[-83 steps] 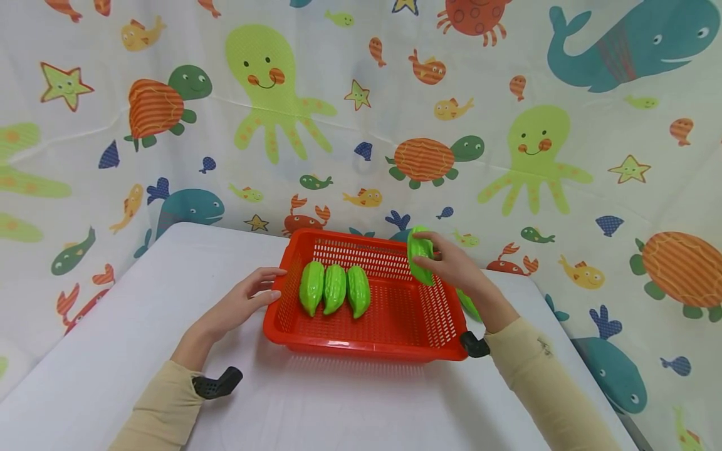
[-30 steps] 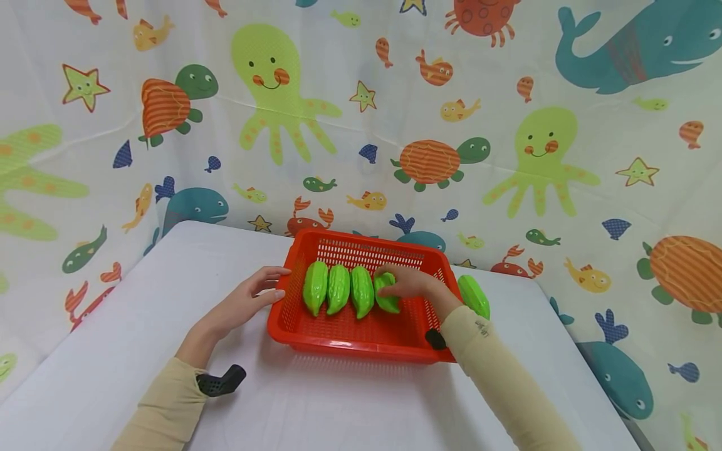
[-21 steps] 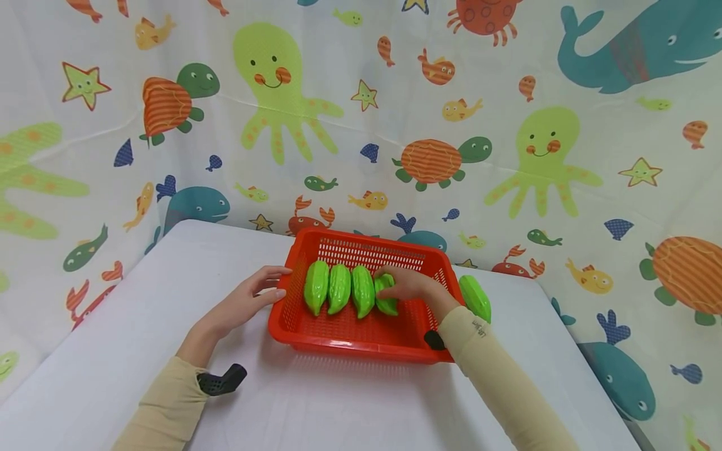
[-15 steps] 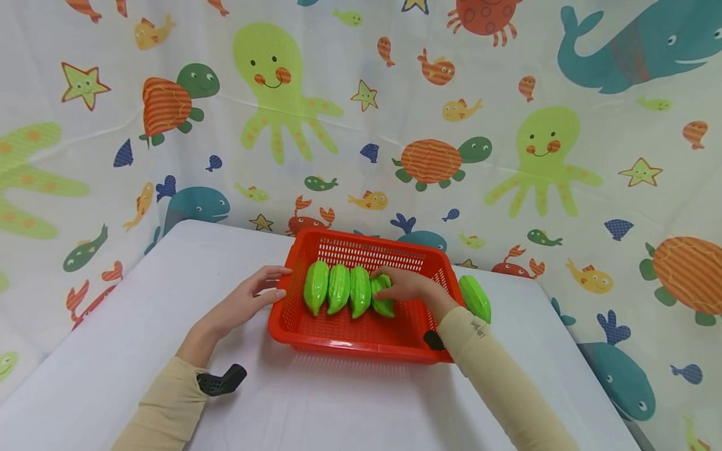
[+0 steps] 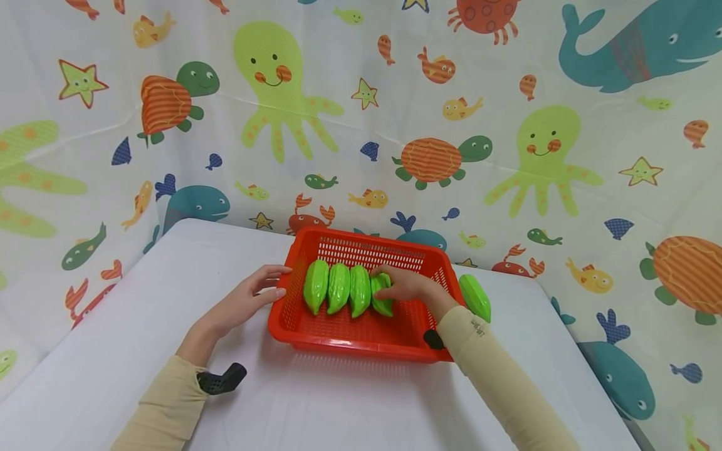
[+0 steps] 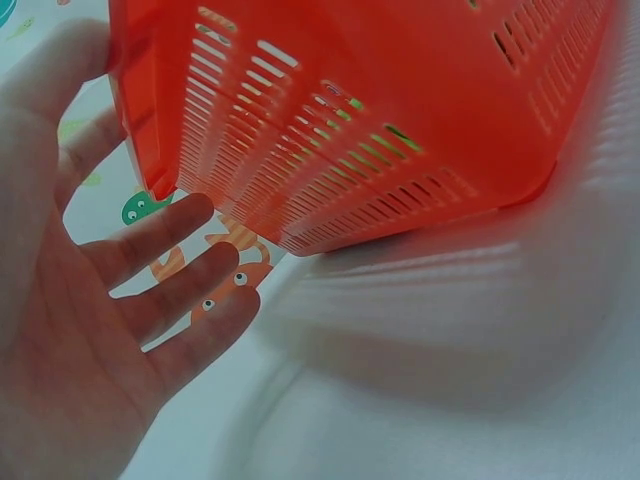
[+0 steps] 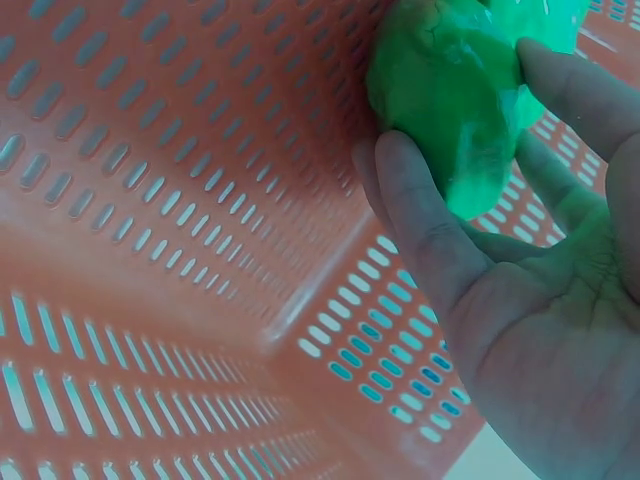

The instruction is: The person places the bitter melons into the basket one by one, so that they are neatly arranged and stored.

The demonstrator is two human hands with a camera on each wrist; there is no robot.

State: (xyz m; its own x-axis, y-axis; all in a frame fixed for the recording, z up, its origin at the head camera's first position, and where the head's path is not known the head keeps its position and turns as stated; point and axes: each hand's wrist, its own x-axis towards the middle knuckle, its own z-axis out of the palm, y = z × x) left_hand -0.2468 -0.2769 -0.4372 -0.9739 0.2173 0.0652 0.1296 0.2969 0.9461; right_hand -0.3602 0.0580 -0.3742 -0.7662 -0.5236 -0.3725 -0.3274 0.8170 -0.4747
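A red slotted basket (image 5: 361,347) stands on the white table. Three green ridged gourd toys (image 5: 337,294) lie side by side in its left half. My right hand (image 5: 395,285) reaches in over the right rim and holds a fourth green gourd (image 5: 382,299) against that row. In the right wrist view my fingers (image 7: 420,230) and thumb curl round this gourd (image 7: 450,90) just above the basket floor (image 7: 150,150). My left hand (image 5: 262,289) lies against the basket's left rim with straight fingers (image 6: 150,240) beside the wall (image 6: 380,120).
One more green gourd (image 5: 476,298) lies on the table just outside the basket's right wall. A sea-animal curtain (image 5: 361,125) hangs close behind the table. White table surface (image 5: 338,407) stretches in front of the basket and to its left.
My right hand brought the fourth gourd from above the basket's far right rim down into the basket, then slid it left against the row. The left hand stayed put.
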